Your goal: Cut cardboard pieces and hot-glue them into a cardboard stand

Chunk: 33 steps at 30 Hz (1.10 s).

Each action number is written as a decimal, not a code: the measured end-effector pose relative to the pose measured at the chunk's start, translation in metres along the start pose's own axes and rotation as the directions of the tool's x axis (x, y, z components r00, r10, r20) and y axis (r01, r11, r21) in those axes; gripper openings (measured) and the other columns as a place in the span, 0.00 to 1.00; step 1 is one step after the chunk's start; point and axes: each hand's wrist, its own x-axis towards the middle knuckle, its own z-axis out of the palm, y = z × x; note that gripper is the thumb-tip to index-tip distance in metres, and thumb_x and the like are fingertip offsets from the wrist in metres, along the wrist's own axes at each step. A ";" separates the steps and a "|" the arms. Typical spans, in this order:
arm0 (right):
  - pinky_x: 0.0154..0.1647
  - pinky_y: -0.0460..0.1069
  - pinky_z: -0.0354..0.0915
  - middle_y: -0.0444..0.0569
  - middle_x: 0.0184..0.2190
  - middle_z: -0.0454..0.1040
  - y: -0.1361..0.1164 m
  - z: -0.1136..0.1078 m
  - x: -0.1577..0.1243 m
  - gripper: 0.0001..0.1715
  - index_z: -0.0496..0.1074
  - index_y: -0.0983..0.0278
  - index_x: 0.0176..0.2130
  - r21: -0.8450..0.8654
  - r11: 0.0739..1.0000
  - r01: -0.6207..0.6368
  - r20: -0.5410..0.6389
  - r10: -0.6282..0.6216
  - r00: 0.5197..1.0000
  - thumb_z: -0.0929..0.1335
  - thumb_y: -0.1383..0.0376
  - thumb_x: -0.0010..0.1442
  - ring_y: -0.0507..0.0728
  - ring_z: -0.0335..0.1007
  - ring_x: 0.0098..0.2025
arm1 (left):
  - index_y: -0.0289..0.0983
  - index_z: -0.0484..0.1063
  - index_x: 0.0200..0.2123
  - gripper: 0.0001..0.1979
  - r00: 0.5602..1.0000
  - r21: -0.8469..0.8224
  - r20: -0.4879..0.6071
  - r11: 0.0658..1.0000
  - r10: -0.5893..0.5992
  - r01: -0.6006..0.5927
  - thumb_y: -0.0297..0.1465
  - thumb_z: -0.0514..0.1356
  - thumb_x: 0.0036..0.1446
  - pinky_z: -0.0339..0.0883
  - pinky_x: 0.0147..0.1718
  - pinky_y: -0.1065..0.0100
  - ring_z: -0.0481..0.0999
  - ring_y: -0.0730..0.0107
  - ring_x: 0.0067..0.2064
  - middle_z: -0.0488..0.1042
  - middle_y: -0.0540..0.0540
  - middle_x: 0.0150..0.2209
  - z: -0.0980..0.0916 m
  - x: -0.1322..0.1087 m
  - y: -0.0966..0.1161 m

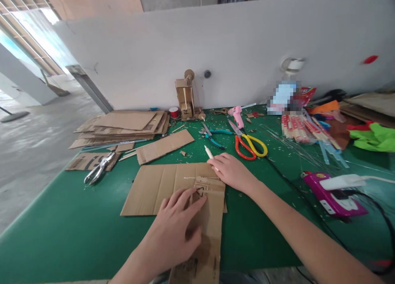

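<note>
My left hand [179, 218] rests with spread fingers on a printed cardboard strip [211, 226], which reaches toward the front edge. Under its far end lies a wider cardboard sheet [145, 189], crossed by faint creases. A thin pale line runs over the sheet near the strip's top. My right hand [230, 171] is closed around a slim white pen [208, 152] at the sheet's far right corner. The pen's pointed end sticks out away from me, past the fingers.
Behind the sheet lie a cardboard piece [165, 146], teal pliers [216, 138], red-and-yellow scissors [249, 146] and a pink glue gun [237, 116]. Stacked cardboard [123, 125] and a metal punch [99, 168] are left. A purple power strip [336, 197] with cables sits right.
</note>
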 end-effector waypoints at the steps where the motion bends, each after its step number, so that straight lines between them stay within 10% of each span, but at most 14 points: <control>1: 0.46 0.55 0.62 0.50 0.39 0.73 0.002 0.000 0.001 0.12 0.67 0.61 0.46 -0.005 1.000 0.007 -0.003 -0.007 1.000 0.59 0.68 0.66 0.59 0.63 0.43 | 0.51 0.56 0.62 0.28 1.000 0.020 -0.013 1.000 0.001 -0.001 0.33 0.51 0.58 0.56 0.57 0.41 0.56 0.52 0.62 0.56 0.46 0.64 0.004 0.000 -0.003; 10: 0.47 0.55 0.62 0.53 0.43 0.71 0.019 0.002 0.011 0.15 0.69 0.63 0.49 -0.099 0.995 0.029 -0.011 -0.030 0.999 0.58 0.69 0.66 0.61 0.62 0.45 | 0.43 0.45 0.67 0.27 0.995 0.134 -0.102 0.991 0.020 -0.006 0.39 0.42 0.66 0.45 0.62 0.43 0.45 0.56 0.68 0.50 0.41 0.67 0.031 0.020 -0.006; 22: 0.45 0.53 0.64 0.53 0.42 0.70 0.069 0.008 0.050 0.20 0.68 0.65 0.51 -0.191 0.981 -0.015 -0.028 0.010 1.000 0.58 0.76 0.62 0.61 0.61 0.44 | 0.42 0.51 0.65 0.28 0.985 0.054 -0.165 0.997 -0.042 0.052 0.42 0.43 0.65 0.38 0.64 0.47 0.45 0.56 0.68 0.52 0.41 0.66 0.024 0.090 -0.021; 33: 0.56 0.58 0.59 0.60 0.53 0.67 0.078 -0.003 0.069 0.30 0.60 0.68 0.58 -0.206 0.953 -0.220 -0.078 0.209 0.975 0.67 0.64 0.59 0.67 0.58 0.57 | 0.38 0.59 0.60 0.24 0.962 -0.281 -0.250 0.959 -0.106 0.033 0.40 0.42 0.65 0.45 0.63 0.49 0.55 0.59 0.65 0.61 0.40 0.61 -0.003 0.096 -0.047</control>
